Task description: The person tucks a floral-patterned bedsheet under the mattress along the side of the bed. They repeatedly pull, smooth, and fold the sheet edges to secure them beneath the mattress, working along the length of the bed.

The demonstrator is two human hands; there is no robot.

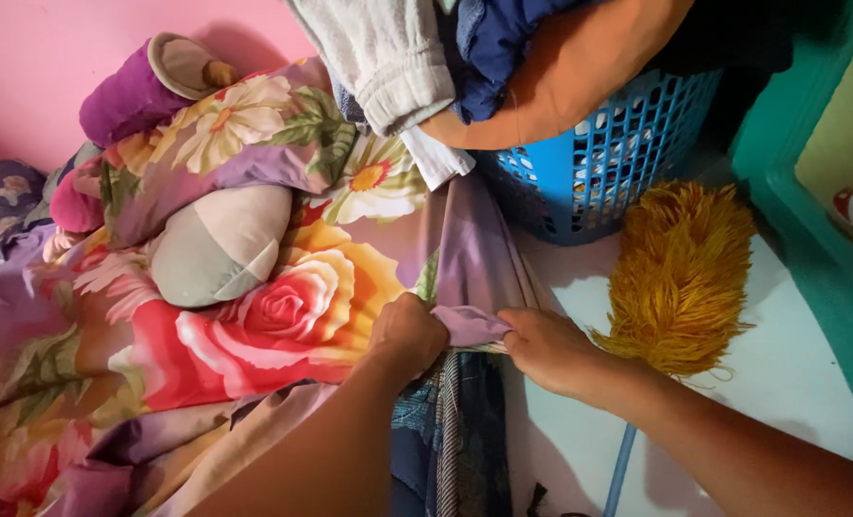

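Left hand [409,335] fisted, right hand [546,347] pinching: both gripping the lilac corner of one floral sheet [283,287] at centre. At three o'clock, one yellow duster [680,278]; at one o'clock, one blue laundry basket [608,163], heaped with clothes.

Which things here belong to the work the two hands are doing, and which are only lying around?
In the work:
- left hand and right hand, both gripping the sheet's edge
- floral bed sheet
- mattress corner under it

Only lying about:
- blue laundry basket with clothes
- yellow duster
- grey plush toy
- purple plush toy
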